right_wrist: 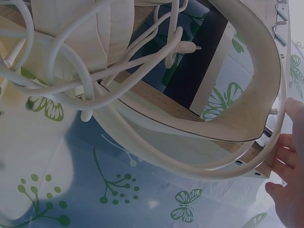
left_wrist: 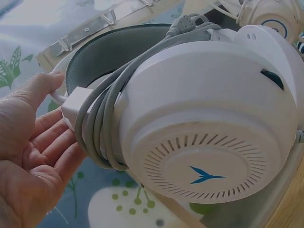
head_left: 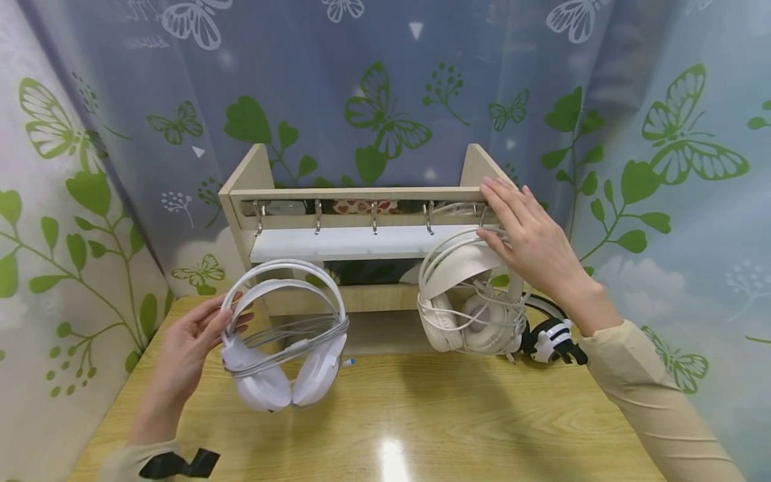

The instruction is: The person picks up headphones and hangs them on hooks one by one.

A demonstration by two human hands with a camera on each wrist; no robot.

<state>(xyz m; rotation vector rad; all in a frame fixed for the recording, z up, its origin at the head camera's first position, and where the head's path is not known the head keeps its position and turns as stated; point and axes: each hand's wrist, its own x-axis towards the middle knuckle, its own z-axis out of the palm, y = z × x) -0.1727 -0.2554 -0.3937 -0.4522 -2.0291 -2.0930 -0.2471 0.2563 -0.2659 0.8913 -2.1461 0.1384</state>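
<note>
My left hand [head_left: 187, 345] pinches one side of the headband of white headphones [head_left: 316, 371], which it holds up in front of the rack. A grey cable [left_wrist: 102, 128] is wound around these headphones, and a blue mark shows on the ear cup in the left wrist view. Cream headphones [head_left: 442, 321], wrapped in their own pale cable, hang at the right end of the wooden rack [head_left: 355, 194]. Over that end lies my right hand [head_left: 533, 241], fingers extended on the top rail and thumb close to the cream headband [right_wrist: 266, 71].
Several metal hooks [head_left: 375, 217] line the rack's front rail, above a white shelf [head_left: 337, 242]. Black-and-white headphones [head_left: 551, 338] sit on the wooden table [head_left: 385, 415], behind and right of the cream pair. A patterned curtain [head_left: 409, 87] hangs behind the rack.
</note>
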